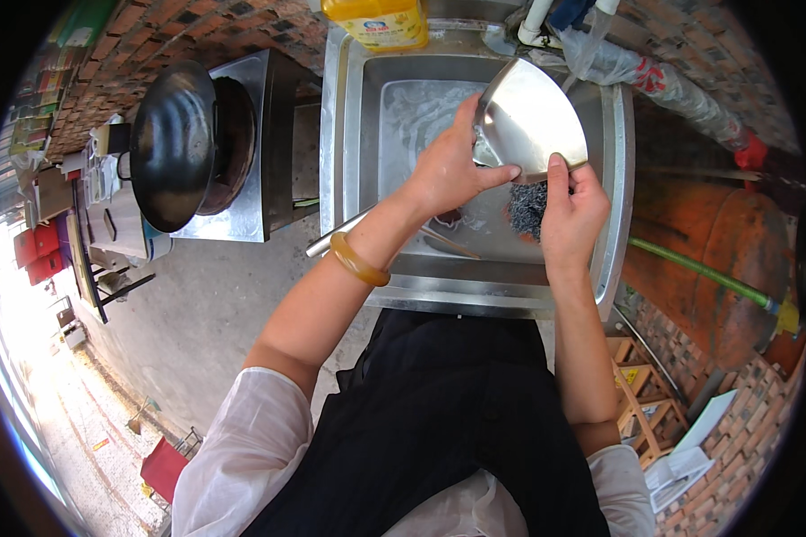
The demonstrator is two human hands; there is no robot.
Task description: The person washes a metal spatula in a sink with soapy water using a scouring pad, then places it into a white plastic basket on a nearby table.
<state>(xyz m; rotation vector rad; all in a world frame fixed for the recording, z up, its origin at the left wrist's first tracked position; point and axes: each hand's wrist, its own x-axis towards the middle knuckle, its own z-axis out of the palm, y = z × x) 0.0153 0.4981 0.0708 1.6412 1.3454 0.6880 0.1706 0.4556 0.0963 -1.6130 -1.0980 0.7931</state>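
Over the sink (394,282), both hands hold a shiny steel vessel (535,112), tilted so it looks fan-shaped; it may be a bowl. My left hand (452,166) grips its left side, with a tan bangle on the wrist. My right hand (575,210) pinches its lower right edge, thumb on top and fingers behind. A grey steel-wool scrubber (527,208) shows just below the vessel, beside my right hand; whether it rests in the sink is unclear. A metal handle (336,234) lies across the sink's left rim, partly hidden by my left forearm. Soapy water covers the basin floor.
A yellow jug (381,22) stands on the sink's back rim. Left, a black wok (175,148) sits tilted on a steel stove (242,210). Wrapped pipes (654,76) run along the back right. A green pole (703,268) and wooden rack (645,403) are at right.
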